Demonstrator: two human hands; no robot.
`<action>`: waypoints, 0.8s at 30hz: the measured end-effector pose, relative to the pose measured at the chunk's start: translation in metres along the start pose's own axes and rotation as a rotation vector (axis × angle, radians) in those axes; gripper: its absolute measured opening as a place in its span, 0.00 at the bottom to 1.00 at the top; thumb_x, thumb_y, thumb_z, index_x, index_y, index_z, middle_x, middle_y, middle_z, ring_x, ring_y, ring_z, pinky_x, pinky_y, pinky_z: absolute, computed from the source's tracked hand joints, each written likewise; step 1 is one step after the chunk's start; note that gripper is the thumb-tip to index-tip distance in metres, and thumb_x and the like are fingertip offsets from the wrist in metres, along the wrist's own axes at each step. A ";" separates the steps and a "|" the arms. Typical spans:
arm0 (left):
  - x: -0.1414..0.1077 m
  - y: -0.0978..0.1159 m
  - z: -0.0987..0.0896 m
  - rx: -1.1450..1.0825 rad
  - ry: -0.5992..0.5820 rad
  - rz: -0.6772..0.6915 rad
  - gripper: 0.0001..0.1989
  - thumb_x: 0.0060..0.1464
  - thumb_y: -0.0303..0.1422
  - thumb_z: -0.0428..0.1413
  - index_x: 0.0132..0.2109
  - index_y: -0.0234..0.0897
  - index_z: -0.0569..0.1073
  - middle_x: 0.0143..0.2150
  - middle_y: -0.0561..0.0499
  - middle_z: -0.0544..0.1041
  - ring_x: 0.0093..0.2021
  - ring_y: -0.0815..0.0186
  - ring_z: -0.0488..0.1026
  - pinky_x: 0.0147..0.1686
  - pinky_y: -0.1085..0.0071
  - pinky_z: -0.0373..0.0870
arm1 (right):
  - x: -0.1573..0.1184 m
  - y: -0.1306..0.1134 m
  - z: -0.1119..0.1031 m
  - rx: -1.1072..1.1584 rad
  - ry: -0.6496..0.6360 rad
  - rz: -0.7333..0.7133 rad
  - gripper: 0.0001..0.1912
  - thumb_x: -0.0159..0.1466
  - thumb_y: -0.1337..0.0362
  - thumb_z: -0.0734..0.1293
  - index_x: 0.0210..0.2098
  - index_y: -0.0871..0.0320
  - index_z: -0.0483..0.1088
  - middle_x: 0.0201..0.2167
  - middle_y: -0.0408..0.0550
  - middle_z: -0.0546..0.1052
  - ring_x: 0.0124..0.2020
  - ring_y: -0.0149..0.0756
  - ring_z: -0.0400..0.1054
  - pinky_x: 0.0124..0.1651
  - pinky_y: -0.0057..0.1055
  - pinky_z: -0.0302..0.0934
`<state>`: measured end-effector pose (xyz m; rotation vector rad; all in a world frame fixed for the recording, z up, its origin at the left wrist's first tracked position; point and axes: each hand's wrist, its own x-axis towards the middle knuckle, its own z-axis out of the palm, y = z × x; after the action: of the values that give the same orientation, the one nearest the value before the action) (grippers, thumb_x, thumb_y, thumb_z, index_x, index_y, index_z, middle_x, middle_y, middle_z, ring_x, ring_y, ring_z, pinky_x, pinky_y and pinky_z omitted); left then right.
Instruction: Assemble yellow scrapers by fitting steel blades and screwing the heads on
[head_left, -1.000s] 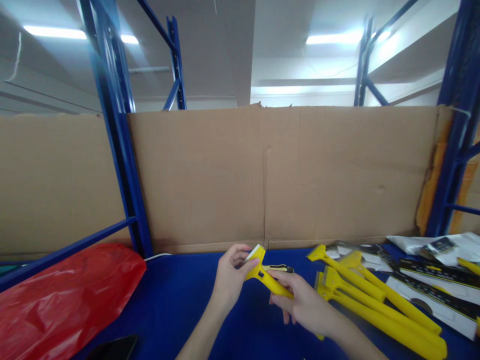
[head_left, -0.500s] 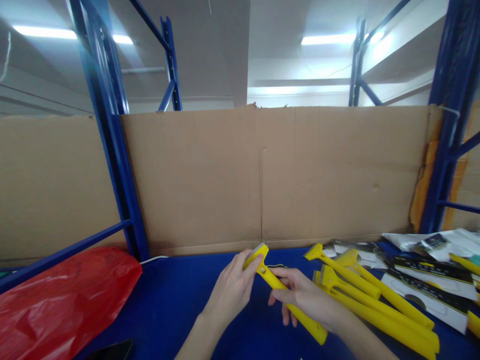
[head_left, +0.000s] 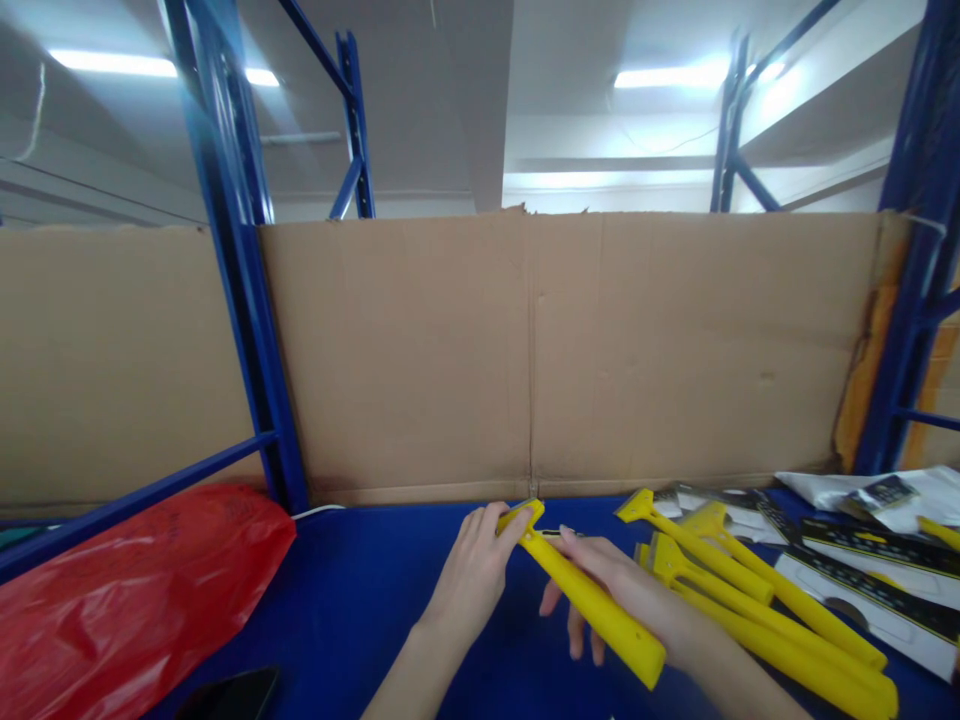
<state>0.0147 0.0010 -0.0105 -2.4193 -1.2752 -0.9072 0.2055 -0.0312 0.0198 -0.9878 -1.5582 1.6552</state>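
Observation:
A yellow long-handled scraper (head_left: 592, 605) is held slanting over the blue surface, head up and to the left, handle end down to the right. My left hand (head_left: 476, 565) is closed on its head, thumb on the near face. Under the handle lies my right hand (head_left: 630, 590); its thumb is off the handle and its fingers are loosely apart, showing below the lower edge. Whether the palm bears the handle's weight is hard to tell. Right of my hands lie several more yellow scrapers (head_left: 720, 590).
Black-and-white packaging cards (head_left: 874, 600) and clear plastic wrap (head_left: 915, 500) lie at the right. At the left are a red plastic bag (head_left: 142, 590) and a dark phone-like object (head_left: 232, 695). A cardboard panel (head_left: 420, 360) stands behind, between blue rack posts (head_left: 244, 300).
The scraper has turned about its length, its broad handle face now showing. My right thumb has come off the handle and the fingers have loosened. My left hand still holds the head.

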 end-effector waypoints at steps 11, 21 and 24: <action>0.002 -0.033 0.009 -0.956 0.136 -0.736 0.16 0.52 0.38 0.55 0.45 0.33 0.74 0.39 0.45 0.78 0.39 0.60 0.75 0.43 0.64 0.68 | -0.012 0.003 -0.013 -0.494 -0.107 0.158 0.10 0.43 0.73 0.68 0.25 0.57 0.73 0.16 0.34 0.68 0.11 0.20 0.59 0.12 0.15 0.51; 0.002 -0.022 -0.003 -1.356 -0.027 -0.999 0.21 0.41 0.43 0.63 0.41 0.37 0.73 0.41 0.46 0.78 0.38 0.65 0.75 0.42 0.67 0.67 | -0.013 0.015 -0.012 -0.703 -0.138 0.221 0.08 0.43 0.73 0.68 0.12 0.56 0.69 0.06 0.33 0.62 0.08 0.22 0.55 0.13 0.18 0.52; 0.002 -0.017 0.000 -1.396 -0.047 -0.989 0.23 0.40 0.44 0.64 0.43 0.37 0.73 0.41 0.46 0.77 0.38 0.64 0.75 0.43 0.65 0.67 | -0.006 0.018 -0.011 -0.694 -0.072 0.134 0.06 0.46 0.71 0.66 0.16 0.57 0.70 0.08 0.34 0.64 0.09 0.24 0.57 0.13 0.19 0.52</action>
<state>0.0016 0.0124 -0.0104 -2.3446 -2.4558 -2.7384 0.2185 -0.0325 0.0028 -1.4090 -2.2236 1.2447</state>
